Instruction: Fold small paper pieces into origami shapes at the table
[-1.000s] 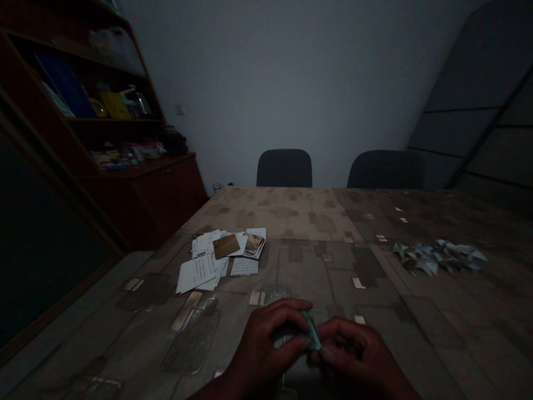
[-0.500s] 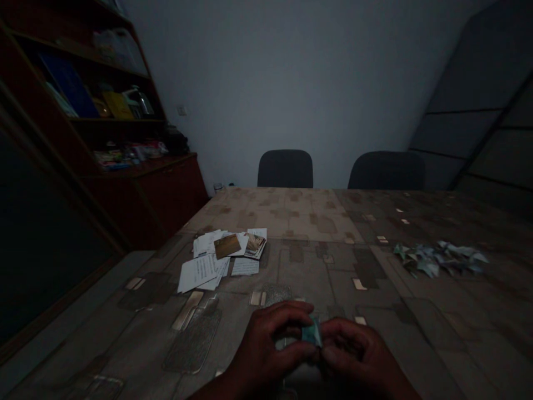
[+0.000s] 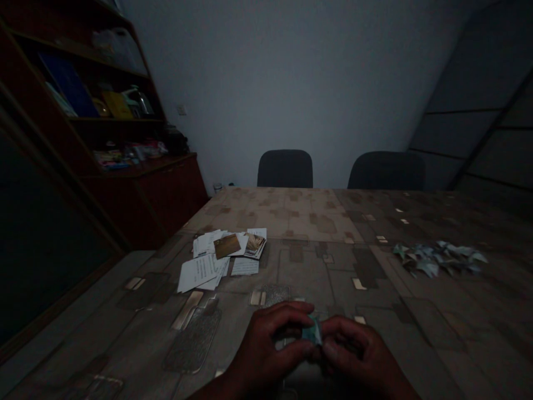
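Observation:
A small folded green paper piece [image 3: 311, 331] is between my two hands, low in the middle of the view. My left hand [image 3: 277, 339] grips its left side between thumb and fingers. On its right side, my right hand [image 3: 350, 347] pinches the edge with thumb and curled fingertips. Several folded paper pieces [image 3: 439, 259] lie in a loose heap on the right side of the table. To the left is a spread pile of white cards [image 3: 204, 270], with a brown card [image 3: 227, 246] on top.
A patterned cloth covers the table [image 3: 308, 214]. Two dark chairs [image 3: 285, 168] stand at its far edge. At the left is a wooden cabinet [image 3: 166, 189] with shelves of household items.

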`<state>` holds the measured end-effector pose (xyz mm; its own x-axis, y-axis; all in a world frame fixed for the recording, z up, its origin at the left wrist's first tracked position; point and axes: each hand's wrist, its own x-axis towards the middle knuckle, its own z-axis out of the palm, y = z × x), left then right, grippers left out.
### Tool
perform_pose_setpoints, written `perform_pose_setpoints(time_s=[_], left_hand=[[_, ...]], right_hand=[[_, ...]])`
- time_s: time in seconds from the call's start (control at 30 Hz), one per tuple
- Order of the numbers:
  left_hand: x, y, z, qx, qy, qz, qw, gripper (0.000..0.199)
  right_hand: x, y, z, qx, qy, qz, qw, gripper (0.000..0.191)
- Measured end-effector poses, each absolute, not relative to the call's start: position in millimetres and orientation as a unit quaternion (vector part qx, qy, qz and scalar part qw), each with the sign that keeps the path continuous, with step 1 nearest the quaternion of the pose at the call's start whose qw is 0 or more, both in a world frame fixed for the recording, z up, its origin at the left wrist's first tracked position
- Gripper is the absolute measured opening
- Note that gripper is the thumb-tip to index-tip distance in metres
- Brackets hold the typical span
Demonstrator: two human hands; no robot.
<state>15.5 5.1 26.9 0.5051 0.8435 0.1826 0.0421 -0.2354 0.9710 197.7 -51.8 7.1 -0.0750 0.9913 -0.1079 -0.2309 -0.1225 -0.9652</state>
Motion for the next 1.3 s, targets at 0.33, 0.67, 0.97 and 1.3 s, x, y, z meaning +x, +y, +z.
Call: perform_pose_setpoints(time_s=[0.33, 0.67, 0.97, 1.3], left_hand=[[13, 7, 20, 0.666, 0.303, 0.377, 0.568, 0.018], [13, 6, 19, 0.673, 0.302, 0.385, 0.554, 0.013], [14, 8, 23, 0.692, 0.285, 0.387, 0.538, 0.007], [12, 15, 18, 0.78, 0.246, 0.385, 0.428, 0.009]], right_hand=[[195, -52, 6, -0.439, -0.415, 0.604, 0.52, 0.039], [196, -51, 6, -0.457, -0.434, 0.593, 0.501, 0.045], [196, -52, 8, -0.473, -0.442, 0.589, 0.483, 0.044], [200, -48, 7, -0.511, -0.478, 0.549, 0.457, 0.042]])
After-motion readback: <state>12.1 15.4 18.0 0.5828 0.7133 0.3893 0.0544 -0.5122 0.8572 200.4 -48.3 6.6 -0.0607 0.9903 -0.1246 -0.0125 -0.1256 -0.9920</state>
